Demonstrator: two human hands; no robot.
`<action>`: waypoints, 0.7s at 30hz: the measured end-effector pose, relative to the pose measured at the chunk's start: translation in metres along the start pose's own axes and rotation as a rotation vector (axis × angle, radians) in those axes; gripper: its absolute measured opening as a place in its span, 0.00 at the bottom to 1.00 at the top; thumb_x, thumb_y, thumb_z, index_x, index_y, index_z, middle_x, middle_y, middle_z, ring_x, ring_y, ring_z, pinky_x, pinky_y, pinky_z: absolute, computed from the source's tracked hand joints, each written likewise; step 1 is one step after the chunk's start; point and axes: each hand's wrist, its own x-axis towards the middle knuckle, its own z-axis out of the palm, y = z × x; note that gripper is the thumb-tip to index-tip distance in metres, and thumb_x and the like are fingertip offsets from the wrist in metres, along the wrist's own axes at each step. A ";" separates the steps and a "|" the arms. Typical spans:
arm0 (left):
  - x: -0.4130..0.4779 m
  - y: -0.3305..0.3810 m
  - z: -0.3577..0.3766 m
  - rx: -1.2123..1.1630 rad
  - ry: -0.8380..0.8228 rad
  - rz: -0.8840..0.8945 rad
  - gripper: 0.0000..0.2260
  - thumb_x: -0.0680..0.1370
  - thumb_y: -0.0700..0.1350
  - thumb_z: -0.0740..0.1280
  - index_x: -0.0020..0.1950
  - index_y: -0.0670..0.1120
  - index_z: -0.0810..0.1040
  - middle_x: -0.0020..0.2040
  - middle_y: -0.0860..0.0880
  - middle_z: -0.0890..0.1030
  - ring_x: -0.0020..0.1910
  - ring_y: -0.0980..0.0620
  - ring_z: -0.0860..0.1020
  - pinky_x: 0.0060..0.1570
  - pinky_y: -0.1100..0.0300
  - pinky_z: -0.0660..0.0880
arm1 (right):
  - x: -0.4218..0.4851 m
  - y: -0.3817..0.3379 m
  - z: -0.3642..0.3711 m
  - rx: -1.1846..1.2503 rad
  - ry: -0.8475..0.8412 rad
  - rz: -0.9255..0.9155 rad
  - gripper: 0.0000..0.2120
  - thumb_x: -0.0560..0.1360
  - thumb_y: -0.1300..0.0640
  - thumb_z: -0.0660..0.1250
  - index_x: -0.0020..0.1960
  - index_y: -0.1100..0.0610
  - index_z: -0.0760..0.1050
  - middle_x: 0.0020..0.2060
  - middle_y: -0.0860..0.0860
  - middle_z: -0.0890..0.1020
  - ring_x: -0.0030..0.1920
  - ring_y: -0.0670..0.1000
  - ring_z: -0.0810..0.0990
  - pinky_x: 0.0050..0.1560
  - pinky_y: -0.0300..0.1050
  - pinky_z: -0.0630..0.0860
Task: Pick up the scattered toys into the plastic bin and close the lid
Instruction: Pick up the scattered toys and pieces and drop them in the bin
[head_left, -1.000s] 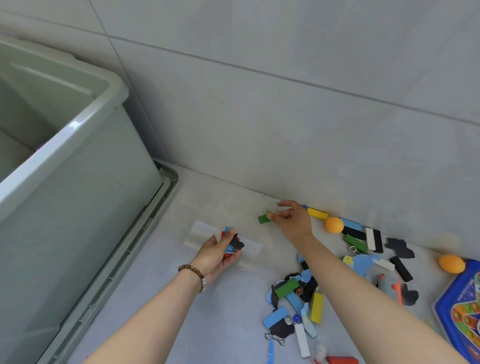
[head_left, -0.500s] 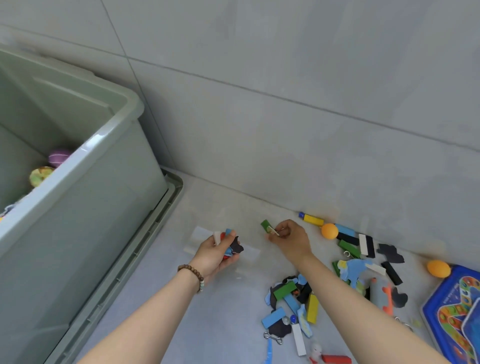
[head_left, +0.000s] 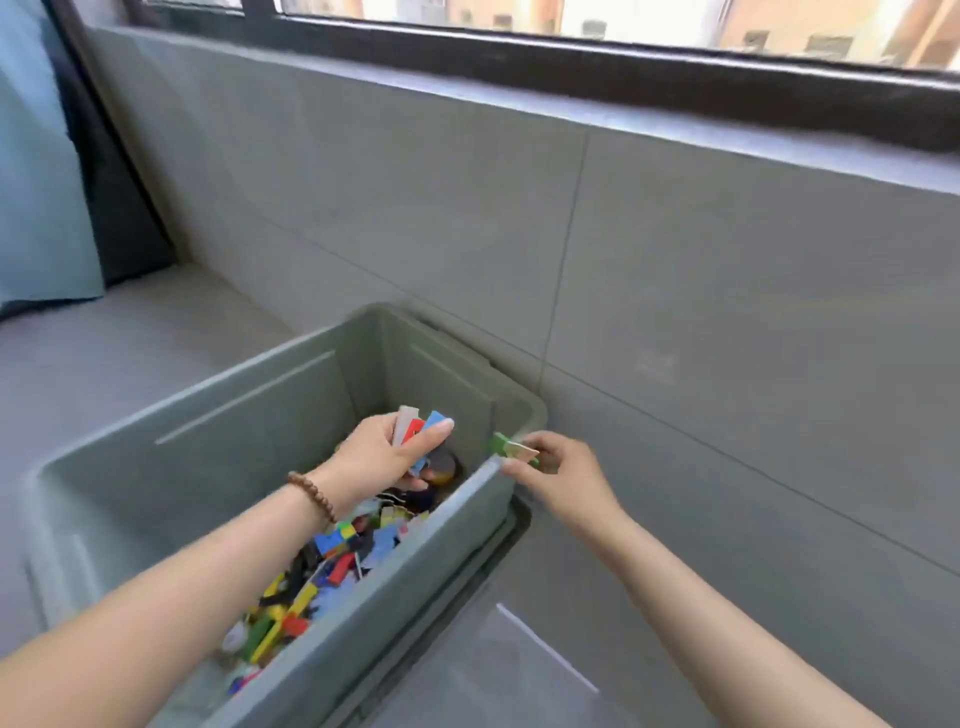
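From the head camera, your left hand (head_left: 384, 457) hangs over the open mouth of the plastic bin (head_left: 405, 613), a smooth grey-green tub with rounded corners and a rolled rim. Its long axis runs from the lower left up toward the tiled wall (head_left: 727, 312), and it stands upright on the floor (head_left: 130, 338). That hand's grip is curled round a fan of flat toy pieces (head_left: 415, 428): a pale one, a red one and a blue one stick upward past your fingertips, and something darker sits below the palm. A bracelet (head_left: 311, 496) of brown round beads circles the wrist. Your right hand (head_left: 566, 478) is just outside the bin's rim near the far right corner, its grip narrowed to a pinch on a small green block (head_left: 500, 445) together with a thin pale strip; the green end points left, reaching over the rim. Inside the bin lies a loose heap of toys (head_left: 322, 571), mostly small flat rectangles in yellow, blue, red, green and black. The edge of a grey-green tray-like lid (head_left: 511, 525) shows under the bin's right side. A dark window frame (head_left: 571, 67) tops the wall, and a blue curtain (head_left: 36, 182) hangs at the left.
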 end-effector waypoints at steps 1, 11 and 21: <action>0.002 -0.013 -0.024 0.017 0.024 -0.051 0.17 0.75 0.52 0.68 0.37 0.38 0.74 0.33 0.51 0.81 0.31 0.56 0.78 0.34 0.62 0.81 | 0.011 -0.011 0.022 -0.139 -0.011 -0.045 0.05 0.71 0.54 0.72 0.46 0.51 0.80 0.38 0.45 0.82 0.40 0.43 0.78 0.46 0.36 0.72; 0.020 -0.131 -0.117 0.286 0.123 -0.230 0.29 0.79 0.58 0.58 0.74 0.41 0.62 0.71 0.44 0.68 0.69 0.48 0.68 0.68 0.57 0.64 | 0.063 0.002 0.115 -0.893 -0.113 -0.178 0.11 0.77 0.48 0.60 0.55 0.49 0.76 0.54 0.46 0.80 0.60 0.50 0.74 0.73 0.50 0.51; 0.012 -0.049 -0.039 0.520 0.104 0.190 0.23 0.80 0.56 0.57 0.70 0.46 0.68 0.67 0.49 0.73 0.66 0.52 0.70 0.65 0.59 0.66 | 0.028 0.036 0.001 -0.695 -0.035 -0.058 0.22 0.77 0.45 0.62 0.69 0.48 0.68 0.74 0.48 0.61 0.75 0.51 0.56 0.74 0.46 0.52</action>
